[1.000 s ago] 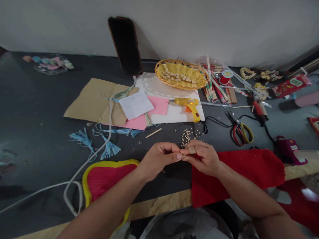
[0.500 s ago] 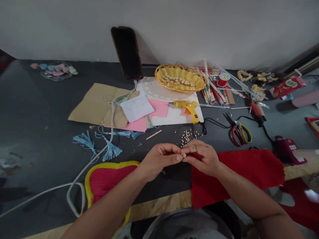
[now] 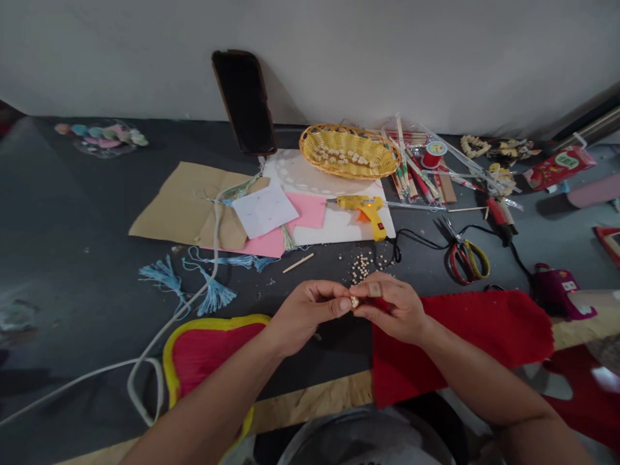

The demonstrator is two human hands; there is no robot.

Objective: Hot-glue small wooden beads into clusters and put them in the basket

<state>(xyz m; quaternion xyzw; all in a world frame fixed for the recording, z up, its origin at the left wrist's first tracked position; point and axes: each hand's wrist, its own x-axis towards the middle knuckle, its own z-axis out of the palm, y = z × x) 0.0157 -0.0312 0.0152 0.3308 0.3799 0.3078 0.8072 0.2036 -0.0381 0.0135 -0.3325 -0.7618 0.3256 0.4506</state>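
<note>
"What are the hands doing?"

"The left hand (image 3: 310, 316) pinches a small pale cluster (image 3: 355, 301) between thumb and forefinger, and the right hand (image 3: 394, 307) grips the same piece from the other side. The fingertips of both hands meet around it."

"And close by?"

"Just beyond the right hand's fingers, loose pale beads (image 3: 361, 266) lie scattered straight on the dark table (image 3: 271, 294). A red cloth (image 3: 465, 336) spreads under and to the right of that hand."

"Any containers?"

"Well beyond both hands, a yellow oval wicker basket (image 3: 351, 172). Small pale clusters (image 3: 339, 155) lie along its bottom; they look much like the held one, though they're too small to make out singly."

"Others?"

"Far off to the left hand's upper left, clear plastic (image 3: 99, 153) holds pastel balls (image 3: 110, 134); whether it's a dish or a wrapper, I can't tell. Beyond the right hand, to the right of the basket, lie sticks (image 3: 415, 177), some of them in clear wrapping. Farther right of that hand, a red drink carton (image 3: 559, 169) lies tipped over, its contents hidden."

"What sits between the basket and the hands?"

"A yellow glue gun (image 3: 365, 205), lying on a white sheet (image 3: 334, 231)."
</note>
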